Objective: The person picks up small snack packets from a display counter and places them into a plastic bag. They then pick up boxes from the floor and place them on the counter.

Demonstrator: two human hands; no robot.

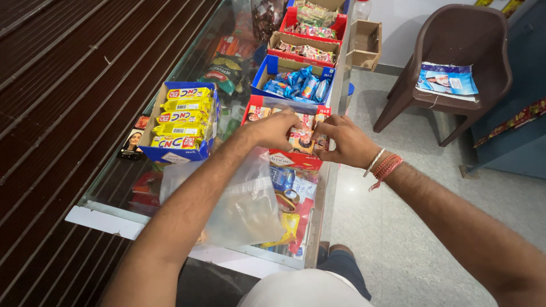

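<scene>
Red cardboard frames the work: a red display box [284,156] of small snack packets sits on the glass counter [114,187], and both hands meet over its open top. The left hand [276,129] comes in from seven o'clock, the right hand [344,142] from four o'clock, wearing red and white thread bands at the wrist. Between them lies a snack packet [300,140], pinched at its two ends, so its long axis runs roughly from nine to three o'clock, straight from one hand to the other. Left fingers [290,122] curl narrowly onto the packet's nine o'clock end; right fingers [321,133] close narrowly on the three o'clock end. Neither hand is clearly nearer; the packet sits just between the fingertips, touching both, resting on or just above the other packets in the box. Whether it is lifted free I cannot tell.

At twelve o'clock from the hands stands a blue box [296,82] of blue wrapped packets, and beyond it more red boxes. At nine o'clock is a blue box of yellow packets [182,122]. A clear plastic bag [244,204] lies under the left forearm at six o'clock. Well apart, at two o'clock, a brown plastic chair [455,62] holds a magazine.
</scene>
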